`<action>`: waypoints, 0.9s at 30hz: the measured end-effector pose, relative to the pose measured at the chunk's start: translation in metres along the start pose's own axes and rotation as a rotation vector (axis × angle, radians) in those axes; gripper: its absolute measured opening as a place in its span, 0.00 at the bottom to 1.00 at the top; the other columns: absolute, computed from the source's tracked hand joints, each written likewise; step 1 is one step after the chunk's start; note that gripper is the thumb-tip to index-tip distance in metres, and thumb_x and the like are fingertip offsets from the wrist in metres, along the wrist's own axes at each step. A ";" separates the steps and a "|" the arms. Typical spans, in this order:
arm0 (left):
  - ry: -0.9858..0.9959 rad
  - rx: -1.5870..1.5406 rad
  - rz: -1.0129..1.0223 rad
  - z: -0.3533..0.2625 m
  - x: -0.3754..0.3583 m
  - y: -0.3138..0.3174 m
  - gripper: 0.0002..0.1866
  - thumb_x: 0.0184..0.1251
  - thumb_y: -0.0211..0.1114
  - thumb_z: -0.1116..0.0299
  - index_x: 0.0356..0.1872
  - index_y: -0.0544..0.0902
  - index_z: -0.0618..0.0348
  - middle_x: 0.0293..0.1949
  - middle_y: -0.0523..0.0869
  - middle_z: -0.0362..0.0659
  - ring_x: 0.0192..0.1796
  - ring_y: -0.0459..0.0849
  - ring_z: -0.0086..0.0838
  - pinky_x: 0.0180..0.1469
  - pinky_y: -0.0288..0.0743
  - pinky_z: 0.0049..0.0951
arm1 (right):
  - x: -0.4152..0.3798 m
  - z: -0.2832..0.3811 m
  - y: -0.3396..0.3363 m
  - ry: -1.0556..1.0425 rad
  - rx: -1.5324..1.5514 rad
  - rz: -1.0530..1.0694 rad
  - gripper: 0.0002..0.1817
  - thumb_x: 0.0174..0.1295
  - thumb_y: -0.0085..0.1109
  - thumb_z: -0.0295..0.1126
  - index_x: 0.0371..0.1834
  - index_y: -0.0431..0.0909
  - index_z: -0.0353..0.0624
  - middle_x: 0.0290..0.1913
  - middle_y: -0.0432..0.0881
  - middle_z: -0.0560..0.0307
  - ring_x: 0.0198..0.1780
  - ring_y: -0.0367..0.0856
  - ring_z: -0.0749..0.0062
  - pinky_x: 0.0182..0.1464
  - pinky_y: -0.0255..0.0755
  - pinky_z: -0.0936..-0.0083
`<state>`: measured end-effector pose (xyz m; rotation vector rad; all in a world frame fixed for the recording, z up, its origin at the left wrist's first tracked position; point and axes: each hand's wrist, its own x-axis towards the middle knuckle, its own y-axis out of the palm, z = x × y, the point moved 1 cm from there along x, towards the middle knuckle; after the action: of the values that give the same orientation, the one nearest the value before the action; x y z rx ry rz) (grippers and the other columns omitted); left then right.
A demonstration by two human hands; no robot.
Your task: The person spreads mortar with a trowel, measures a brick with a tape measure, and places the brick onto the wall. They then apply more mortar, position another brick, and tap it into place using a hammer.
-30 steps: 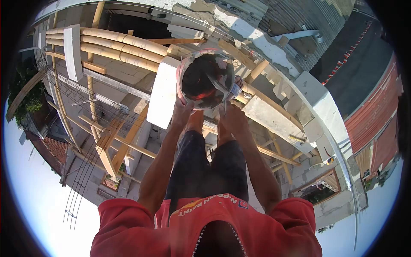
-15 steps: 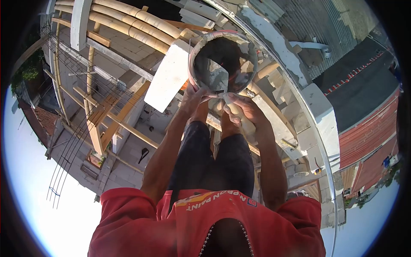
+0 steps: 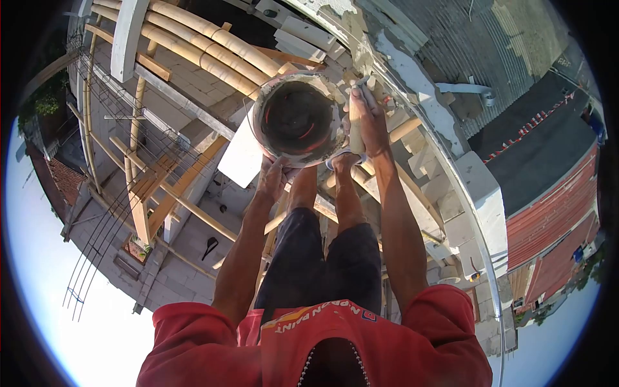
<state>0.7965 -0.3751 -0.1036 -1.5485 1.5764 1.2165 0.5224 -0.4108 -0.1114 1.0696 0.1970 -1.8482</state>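
A round bucket (image 3: 263,122), its rim crusted with mortar, is in front of me, and dark wet mix lies inside it. The near rim is gripped by my left hand (image 3: 274,177), fingers curled around it. To the right of the bucket, my right hand (image 3: 369,122) is closed on the trowel (image 3: 355,126) by its pale handle. The trowel points away from me toward the wall top (image 3: 387,68); its blade is hard to make out there.
Bamboo poles (image 3: 206,45) run across the upper left. A white block (image 3: 238,155) stands beside the bucket. Rebar (image 3: 97,251) juts out at the left, and a long pale pipe or cable (image 3: 474,200) curves along the right edge. My feet are on a narrow, high footing.
My right hand has taken the trowel out of the bucket, forward and right to the wall. The bucket has shifted left, with my left hand still on its rim.
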 end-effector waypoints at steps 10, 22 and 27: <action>-0.031 0.026 -0.100 0.000 -0.019 -0.034 0.26 0.69 0.56 0.79 0.67 0.64 0.71 0.57 0.83 0.62 0.56 0.88 0.50 0.61 0.86 0.46 | 0.127 0.034 0.058 -0.486 -1.255 -0.404 0.21 0.67 0.55 0.34 0.58 0.73 0.31 0.49 0.83 0.36 0.48 0.87 0.40 0.51 0.83 0.53; -0.055 -0.059 0.003 0.004 -0.011 -0.027 0.29 0.68 0.56 0.80 0.69 0.60 0.68 0.58 0.81 0.60 0.58 0.87 0.50 0.63 0.85 0.48 | 0.048 0.002 0.003 -0.639 -1.160 -0.431 0.32 0.70 0.60 0.39 0.72 0.65 0.33 0.50 0.81 0.31 0.53 0.83 0.38 0.53 0.80 0.53; 0.026 -0.139 -0.014 0.005 -0.027 -0.028 0.33 0.66 0.58 0.81 0.72 0.57 0.63 0.61 0.79 0.58 0.61 0.85 0.48 0.64 0.83 0.49 | 0.088 -0.042 0.046 -0.901 -0.888 -0.313 0.29 0.72 0.59 0.33 0.72 0.62 0.33 0.53 0.77 0.33 0.50 0.80 0.34 0.51 0.77 0.51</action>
<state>0.8264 -0.3560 -0.0863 -1.6650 1.5225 1.3284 0.5701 -0.4700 -0.1881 -0.4344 0.5847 -2.0013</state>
